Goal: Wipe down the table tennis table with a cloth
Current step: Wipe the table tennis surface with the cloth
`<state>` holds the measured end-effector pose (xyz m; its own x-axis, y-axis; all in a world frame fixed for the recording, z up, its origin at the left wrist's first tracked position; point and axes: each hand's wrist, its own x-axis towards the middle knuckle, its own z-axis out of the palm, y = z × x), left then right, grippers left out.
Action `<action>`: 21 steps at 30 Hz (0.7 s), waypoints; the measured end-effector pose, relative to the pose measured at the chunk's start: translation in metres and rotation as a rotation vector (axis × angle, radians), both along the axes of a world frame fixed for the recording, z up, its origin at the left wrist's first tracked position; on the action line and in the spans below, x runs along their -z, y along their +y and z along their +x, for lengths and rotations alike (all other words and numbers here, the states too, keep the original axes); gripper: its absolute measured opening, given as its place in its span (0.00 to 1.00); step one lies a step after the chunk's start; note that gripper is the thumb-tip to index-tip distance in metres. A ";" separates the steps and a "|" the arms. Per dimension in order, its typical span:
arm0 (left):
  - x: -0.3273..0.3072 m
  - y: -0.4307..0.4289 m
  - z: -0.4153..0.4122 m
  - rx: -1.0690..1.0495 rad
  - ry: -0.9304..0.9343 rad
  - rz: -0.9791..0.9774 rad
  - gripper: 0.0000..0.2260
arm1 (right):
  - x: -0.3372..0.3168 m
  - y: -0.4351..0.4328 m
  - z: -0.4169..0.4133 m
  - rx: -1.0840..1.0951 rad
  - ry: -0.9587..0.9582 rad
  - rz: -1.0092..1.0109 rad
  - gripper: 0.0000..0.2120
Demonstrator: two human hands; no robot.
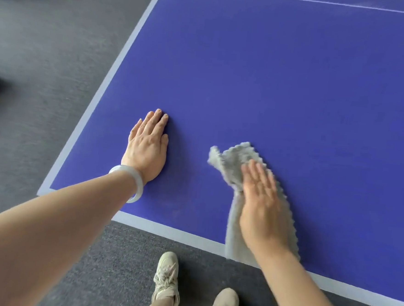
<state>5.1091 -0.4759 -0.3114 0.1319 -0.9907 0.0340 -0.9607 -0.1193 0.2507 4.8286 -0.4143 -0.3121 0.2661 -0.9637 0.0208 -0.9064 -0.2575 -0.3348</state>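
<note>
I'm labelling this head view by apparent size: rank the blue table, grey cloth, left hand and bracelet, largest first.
1. blue table
2. grey cloth, partly hidden under the right hand, so only narrowly ahead
3. left hand
4. bracelet

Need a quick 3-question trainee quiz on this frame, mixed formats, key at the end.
1. True or false: the left hand lies flat on the blue table, fingers straight.
2. The grey cloth lies under: A) the left hand, B) the right hand, C) neither hand.
3. Fill in: the pale bracelet sits on the ___ wrist.
Key: 1 true; 2 B; 3 left.
</note>
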 end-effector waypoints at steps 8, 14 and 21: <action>0.005 -0.002 0.002 0.020 0.020 -0.011 0.23 | -0.009 -0.028 -0.011 0.664 0.024 -0.030 0.23; 0.003 -0.001 0.009 0.064 0.092 0.003 0.23 | -0.005 0.026 0.172 0.147 -0.009 -0.038 0.27; -0.013 -0.006 0.111 0.326 0.030 -0.025 0.22 | -0.001 -0.014 0.151 0.105 -0.036 0.013 0.24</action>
<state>5.2200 -0.4814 -0.2981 -0.1911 -0.9798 0.0595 -0.9394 0.2001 0.2782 4.9801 -0.4287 -0.3111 0.1630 -0.9865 0.0159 -0.9156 -0.1572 -0.3700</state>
